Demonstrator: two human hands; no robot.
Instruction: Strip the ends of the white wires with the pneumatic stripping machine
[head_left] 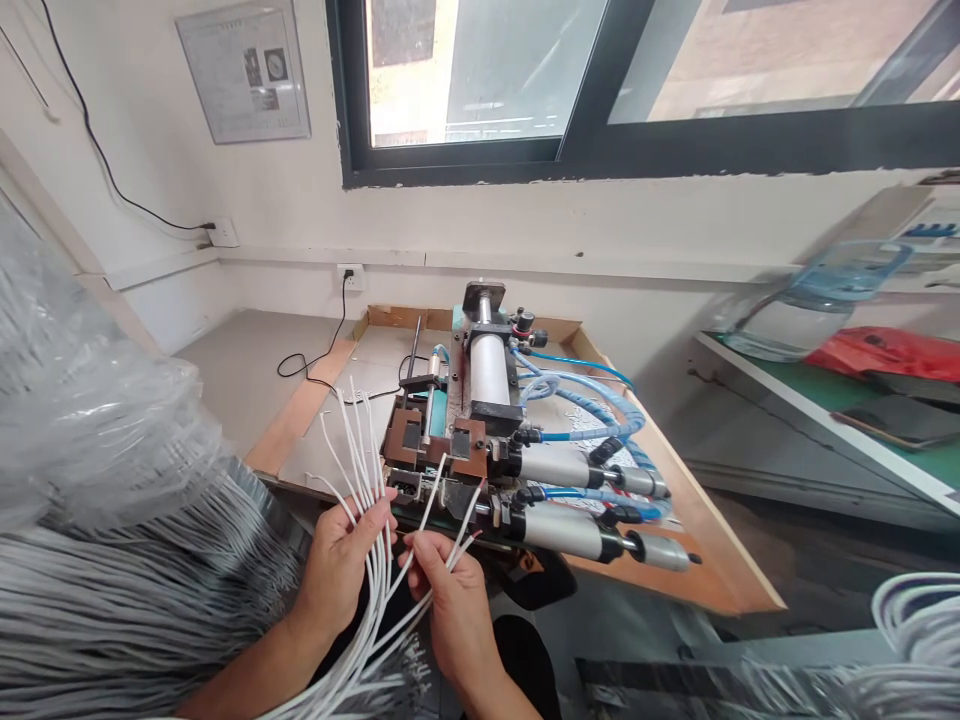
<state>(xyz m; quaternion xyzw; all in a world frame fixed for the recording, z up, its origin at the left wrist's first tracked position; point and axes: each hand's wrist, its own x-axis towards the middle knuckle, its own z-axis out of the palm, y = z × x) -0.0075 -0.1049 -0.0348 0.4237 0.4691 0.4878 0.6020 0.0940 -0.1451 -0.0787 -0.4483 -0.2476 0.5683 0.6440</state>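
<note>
My left hand (341, 555) is closed around a bundle of thin white cables (360, 455), whose ends fan out above the thumb. My right hand (448, 580) pinches a few white cables (433, 500) of the same kind; their tips point up and to the right, and two look reddish at the end. The cable lengths run down together between both forearms. Just beyond my hands stands a pneumatic machine (487, 370) with silver cylinders, brown jaw plates (469, 447) and blue air hoses. The right hand's cable tips overlap the machine's front edge in view; contact is unclear.
A large stack of grey-white cables (135, 600), partly under clear plastic (97, 380), fills the left side. The machine sits in a shallow wooden tray (720, 570). At right, a green-topped shelf (900, 420) holds a water bottle (802, 305). Coiled cables (919, 620) lie lower right.
</note>
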